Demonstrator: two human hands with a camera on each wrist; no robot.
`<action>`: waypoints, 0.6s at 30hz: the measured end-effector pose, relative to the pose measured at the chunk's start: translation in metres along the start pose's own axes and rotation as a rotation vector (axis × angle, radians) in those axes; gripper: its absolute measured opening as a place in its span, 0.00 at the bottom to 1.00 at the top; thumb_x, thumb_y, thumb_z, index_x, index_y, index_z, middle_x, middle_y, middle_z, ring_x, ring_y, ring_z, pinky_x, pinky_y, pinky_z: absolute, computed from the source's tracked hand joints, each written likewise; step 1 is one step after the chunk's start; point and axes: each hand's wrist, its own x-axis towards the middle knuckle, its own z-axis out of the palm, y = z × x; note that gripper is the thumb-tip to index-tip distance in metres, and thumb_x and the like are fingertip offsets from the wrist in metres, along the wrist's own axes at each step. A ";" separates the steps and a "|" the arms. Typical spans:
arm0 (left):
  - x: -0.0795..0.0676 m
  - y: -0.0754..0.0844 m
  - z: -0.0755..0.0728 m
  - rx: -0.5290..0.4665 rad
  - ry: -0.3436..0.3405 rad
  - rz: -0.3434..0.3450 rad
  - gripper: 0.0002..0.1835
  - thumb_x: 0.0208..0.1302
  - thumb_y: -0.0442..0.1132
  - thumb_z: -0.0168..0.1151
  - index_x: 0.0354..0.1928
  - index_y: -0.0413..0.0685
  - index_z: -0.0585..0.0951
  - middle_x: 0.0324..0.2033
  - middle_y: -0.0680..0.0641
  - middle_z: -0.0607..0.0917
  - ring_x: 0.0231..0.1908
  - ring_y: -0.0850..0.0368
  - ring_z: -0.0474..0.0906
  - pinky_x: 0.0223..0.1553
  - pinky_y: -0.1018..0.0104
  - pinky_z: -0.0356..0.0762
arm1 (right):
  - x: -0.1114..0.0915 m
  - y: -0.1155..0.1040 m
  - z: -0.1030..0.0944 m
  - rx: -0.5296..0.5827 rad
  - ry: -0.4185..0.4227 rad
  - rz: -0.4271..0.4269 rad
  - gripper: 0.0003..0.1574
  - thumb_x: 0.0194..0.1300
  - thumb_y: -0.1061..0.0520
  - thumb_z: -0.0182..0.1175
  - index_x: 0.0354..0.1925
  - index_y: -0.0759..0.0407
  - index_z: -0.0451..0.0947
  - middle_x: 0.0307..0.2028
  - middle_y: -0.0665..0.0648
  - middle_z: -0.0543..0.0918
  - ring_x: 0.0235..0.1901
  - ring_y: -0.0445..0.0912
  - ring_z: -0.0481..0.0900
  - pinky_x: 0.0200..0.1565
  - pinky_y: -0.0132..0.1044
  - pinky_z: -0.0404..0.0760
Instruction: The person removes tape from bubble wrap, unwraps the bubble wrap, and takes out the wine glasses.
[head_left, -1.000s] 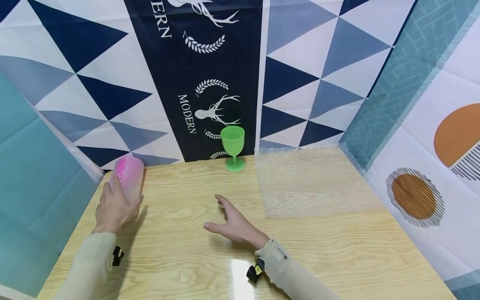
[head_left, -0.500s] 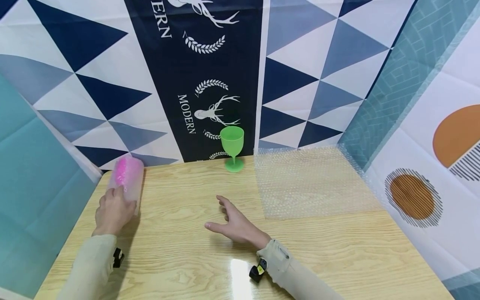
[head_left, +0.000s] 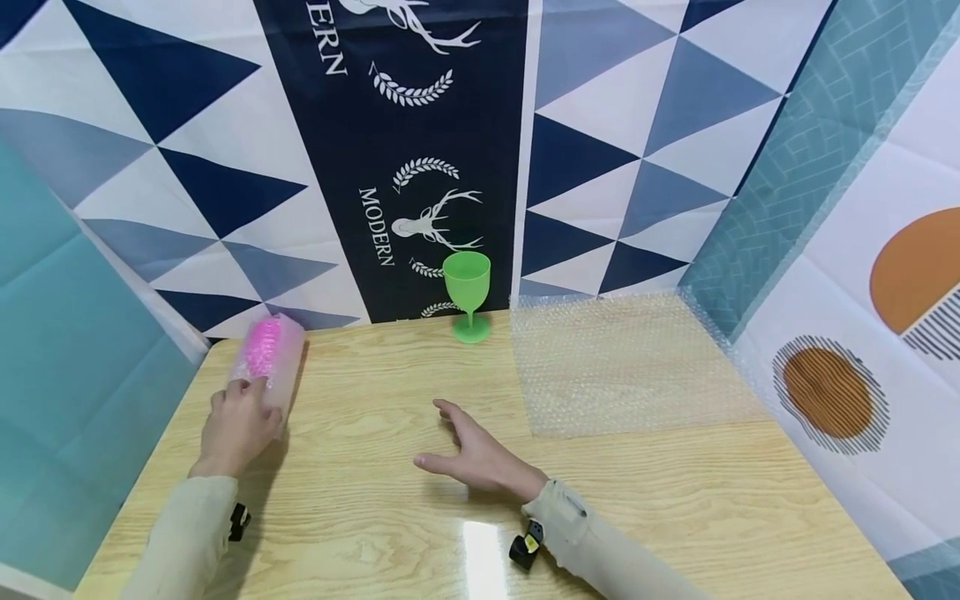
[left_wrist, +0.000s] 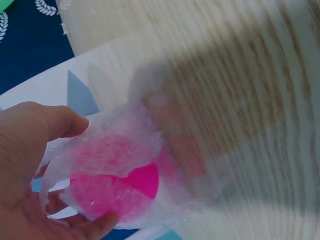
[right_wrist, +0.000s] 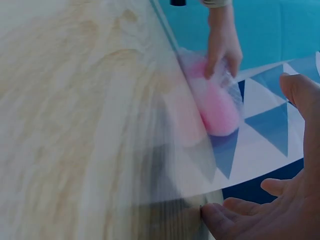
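Observation:
My left hand (head_left: 236,427) grips the near end of a pink object rolled in bubble wrap (head_left: 267,354) at the table's back left. In the left wrist view, thumb and fingers curl round the loose end of the wrap, and a round pink disc (left_wrist: 117,192) shows through the plastic. The rest of the pink shape is blurred by the wrap. My right hand (head_left: 480,460) hovers over the middle of the table, thumb and fingers spread, holding nothing; the right wrist view shows the same spread fingers.
A green plastic goblet (head_left: 467,287) stands upright at the table's back edge. Right of it a flat sheet of bubble wrap (head_left: 630,367) lies on the wooden table (head_left: 360,500). Patterned cloth walls (head_left: 600,167) enclose the back and both sides.
My left hand has slid from the side of the wrapped object back to its near end, and the object has shifted slightly right. The right hand has barely moved.

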 end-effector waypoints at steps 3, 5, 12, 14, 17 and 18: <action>-0.002 0.004 -0.002 0.018 0.013 0.026 0.30 0.61 0.38 0.63 0.63 0.28 0.73 0.51 0.17 0.73 0.44 0.16 0.72 0.40 0.27 0.77 | -0.003 0.001 -0.002 -0.014 -0.020 -0.009 0.62 0.66 0.31 0.64 0.82 0.54 0.46 0.80 0.57 0.57 0.78 0.54 0.60 0.76 0.51 0.64; -0.004 0.007 -0.003 0.027 0.030 0.053 0.28 0.60 0.37 0.63 0.61 0.28 0.74 0.49 0.17 0.75 0.42 0.18 0.73 0.38 0.28 0.78 | -0.004 0.003 -0.004 0.000 -0.032 -0.006 0.62 0.66 0.32 0.64 0.82 0.53 0.46 0.80 0.57 0.57 0.78 0.53 0.60 0.75 0.50 0.65; -0.016 0.015 -0.008 0.034 0.071 0.128 0.24 0.58 0.34 0.63 0.55 0.27 0.77 0.45 0.19 0.79 0.38 0.19 0.75 0.39 0.30 0.76 | -0.010 0.007 -0.013 0.067 -0.063 0.004 0.60 0.68 0.34 0.65 0.82 0.53 0.46 0.80 0.58 0.55 0.78 0.54 0.58 0.75 0.48 0.67; -0.020 0.017 -0.008 0.038 0.065 0.134 0.24 0.58 0.34 0.64 0.55 0.28 0.78 0.45 0.19 0.79 0.38 0.20 0.76 0.40 0.29 0.77 | -0.012 0.008 -0.015 0.073 -0.071 0.005 0.58 0.69 0.36 0.65 0.82 0.54 0.46 0.80 0.60 0.56 0.78 0.55 0.59 0.75 0.49 0.67; -0.028 0.022 -0.009 0.042 0.055 0.140 0.24 0.58 0.34 0.64 0.56 0.29 0.79 0.46 0.20 0.79 0.39 0.21 0.76 0.41 0.29 0.77 | -0.018 0.009 -0.017 0.064 -0.087 0.009 0.56 0.70 0.38 0.64 0.82 0.54 0.47 0.79 0.62 0.58 0.77 0.55 0.60 0.74 0.49 0.67; -0.030 0.023 -0.009 0.042 0.055 0.145 0.24 0.58 0.34 0.64 0.56 0.29 0.79 0.47 0.20 0.79 0.39 0.21 0.76 0.42 0.29 0.77 | -0.020 0.009 -0.018 0.058 -0.093 0.011 0.56 0.70 0.39 0.64 0.82 0.54 0.47 0.79 0.62 0.58 0.77 0.55 0.60 0.74 0.49 0.68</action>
